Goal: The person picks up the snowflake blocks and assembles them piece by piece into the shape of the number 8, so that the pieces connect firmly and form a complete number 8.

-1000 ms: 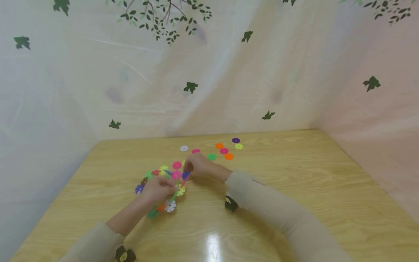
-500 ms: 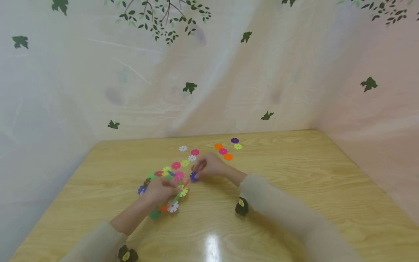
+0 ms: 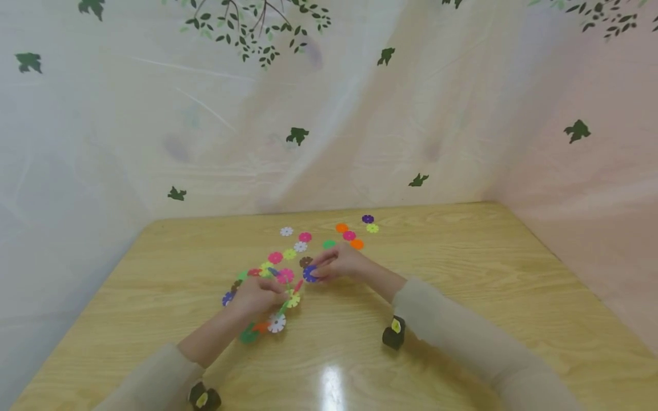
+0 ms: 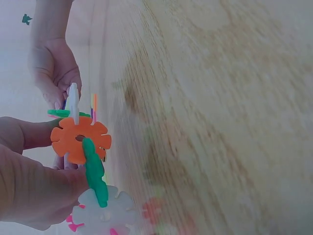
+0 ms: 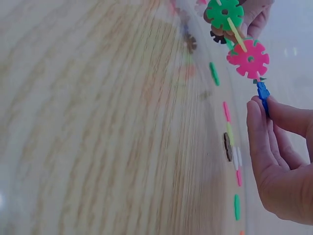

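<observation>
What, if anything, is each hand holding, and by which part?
Right hand: blue flower-shaped plastic disc, pinched by its edge. Left hand: chain of multicoloured flower-shaped plastic discs; exact grip point hidden.

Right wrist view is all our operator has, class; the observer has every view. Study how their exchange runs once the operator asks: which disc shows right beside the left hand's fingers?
Observer: In the left wrist view, an orange disc shows beside the left hand.
Operator: Which disc lies farthest back on the table?
Observer: A purple disc, seen in the head view.
Operator: What is next to it?
Observer: A yellow disc, just nearer the person.
</observation>
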`<state>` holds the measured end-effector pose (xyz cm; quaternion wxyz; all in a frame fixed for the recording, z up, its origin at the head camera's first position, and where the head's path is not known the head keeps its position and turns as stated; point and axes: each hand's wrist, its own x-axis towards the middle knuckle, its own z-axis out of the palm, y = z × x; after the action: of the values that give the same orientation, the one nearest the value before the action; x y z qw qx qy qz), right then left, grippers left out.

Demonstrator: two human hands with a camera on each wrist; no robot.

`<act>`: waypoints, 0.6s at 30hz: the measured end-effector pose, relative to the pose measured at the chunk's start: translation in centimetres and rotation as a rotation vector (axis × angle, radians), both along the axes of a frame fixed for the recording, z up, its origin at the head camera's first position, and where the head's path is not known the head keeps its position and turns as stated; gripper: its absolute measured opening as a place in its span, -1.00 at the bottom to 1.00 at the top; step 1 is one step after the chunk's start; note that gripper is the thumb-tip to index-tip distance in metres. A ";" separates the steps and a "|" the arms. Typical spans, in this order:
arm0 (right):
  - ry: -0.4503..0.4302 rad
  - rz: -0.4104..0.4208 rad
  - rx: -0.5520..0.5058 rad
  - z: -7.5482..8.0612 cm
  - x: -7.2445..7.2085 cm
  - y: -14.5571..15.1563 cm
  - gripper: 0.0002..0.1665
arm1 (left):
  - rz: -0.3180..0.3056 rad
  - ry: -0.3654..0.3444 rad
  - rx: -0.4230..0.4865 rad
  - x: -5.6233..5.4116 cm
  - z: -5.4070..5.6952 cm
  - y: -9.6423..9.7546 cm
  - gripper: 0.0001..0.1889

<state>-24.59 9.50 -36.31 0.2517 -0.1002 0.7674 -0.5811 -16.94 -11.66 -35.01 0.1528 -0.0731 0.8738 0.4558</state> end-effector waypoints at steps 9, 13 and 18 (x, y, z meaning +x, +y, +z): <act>-0.016 -0.050 -0.048 0.3 0.8 -0.3 -0.67 | 0.010 -0.010 0.038 0.1 -0.1 0.1 -0.84; 0.005 -0.044 -0.030 0.1 1.0 -0.4 -0.68 | 0.003 -0.005 0.035 0.2 0.0 0.2 -0.83; 0.043 -0.046 0.015 0.1 1.3 -0.7 -0.70 | -0.007 -0.004 0.024 0.5 0.0 0.4 -0.86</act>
<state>-23.27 8.78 -36.22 0.2225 -0.0929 0.7790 -0.5789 -16.42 -11.23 -34.96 0.1568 -0.0689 0.8681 0.4658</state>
